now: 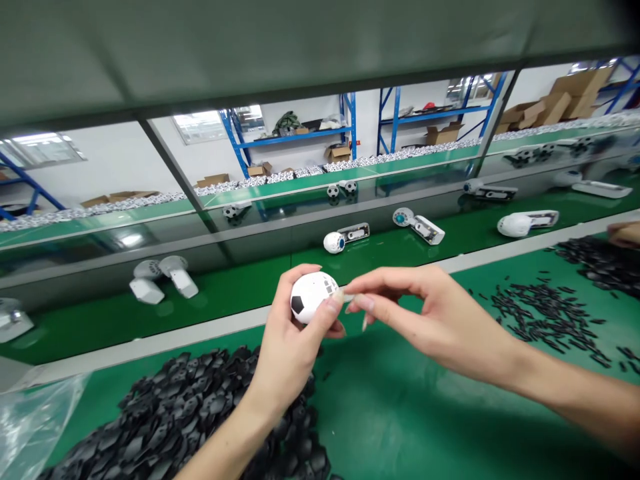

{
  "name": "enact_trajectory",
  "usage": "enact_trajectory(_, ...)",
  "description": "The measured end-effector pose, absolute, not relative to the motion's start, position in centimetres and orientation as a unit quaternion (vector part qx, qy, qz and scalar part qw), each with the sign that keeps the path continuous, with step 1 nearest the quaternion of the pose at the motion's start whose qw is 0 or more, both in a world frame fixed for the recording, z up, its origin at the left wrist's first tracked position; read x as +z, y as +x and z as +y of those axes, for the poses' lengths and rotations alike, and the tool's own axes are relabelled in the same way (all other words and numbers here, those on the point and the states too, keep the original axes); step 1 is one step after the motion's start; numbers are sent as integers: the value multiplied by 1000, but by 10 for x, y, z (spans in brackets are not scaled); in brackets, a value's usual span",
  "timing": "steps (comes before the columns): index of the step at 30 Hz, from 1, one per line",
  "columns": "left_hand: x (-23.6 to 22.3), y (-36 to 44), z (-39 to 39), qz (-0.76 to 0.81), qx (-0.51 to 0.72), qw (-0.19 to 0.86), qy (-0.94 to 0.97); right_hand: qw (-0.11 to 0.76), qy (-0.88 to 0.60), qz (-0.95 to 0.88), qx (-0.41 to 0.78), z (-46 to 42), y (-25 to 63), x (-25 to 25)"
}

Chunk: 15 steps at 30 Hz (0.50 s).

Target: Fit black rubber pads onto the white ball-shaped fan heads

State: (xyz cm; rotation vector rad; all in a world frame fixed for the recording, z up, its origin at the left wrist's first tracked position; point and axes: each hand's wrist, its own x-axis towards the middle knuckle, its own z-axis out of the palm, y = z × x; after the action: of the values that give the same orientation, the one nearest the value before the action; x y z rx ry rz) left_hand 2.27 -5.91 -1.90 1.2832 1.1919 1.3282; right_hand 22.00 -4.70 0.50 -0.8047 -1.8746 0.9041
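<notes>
My left hand (295,340) is wrapped round a white rounded plastic shell (311,290) with a black pentagon patch, like part of a football. Close beside it on the right, my right hand (415,307) is pinched near the shell's edge. Something small and pale shows between its fingertips, too small to name. Below my left hand spreads a big heap of black plastic pieces (190,407) on the green worktop (390,413).
Behind the worktop runs a green conveyor (260,280) carrying white units, among them a hinged unit (420,227). Small black parts (545,320) lie scattered at right, near another person's hand (625,233). A clear plastic bag (40,420) lies at left. A panel (300,47) hangs overhead.
</notes>
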Motion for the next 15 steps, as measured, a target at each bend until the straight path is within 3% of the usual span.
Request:
enact_trajectory(4,-20,19,-53,479,536,474,509,426,-338,-743,391,-46,213,-11)
enact_trajectory(8,-23,16,-48,487,542,460,508,342,-347,-767,418,-41,199,-38)
enact_trajectory(15,-26,12,-41,495,555,416,523,296,-383,-823,297,-32,182,-63)
